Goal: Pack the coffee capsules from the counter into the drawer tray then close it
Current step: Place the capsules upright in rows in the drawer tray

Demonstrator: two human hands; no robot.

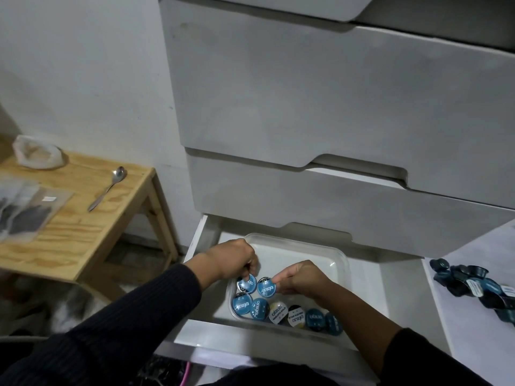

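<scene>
this looked like a lived-in home, a kitchen corner or small coffee nook. above the two hands stood a white drawer unit (pixel 334 107) against a plain painted wall (pixel 83 65), and well off to their left a bare pine side table (pixel 92 218) carried a teaspoon (pixel 110 185) and clear plastic packets (pixel 25 207). loose dark coffee capsules (pixel 473 282) lay heaped on a white counter (pixel 479 344) to the right of the hands.
</scene>
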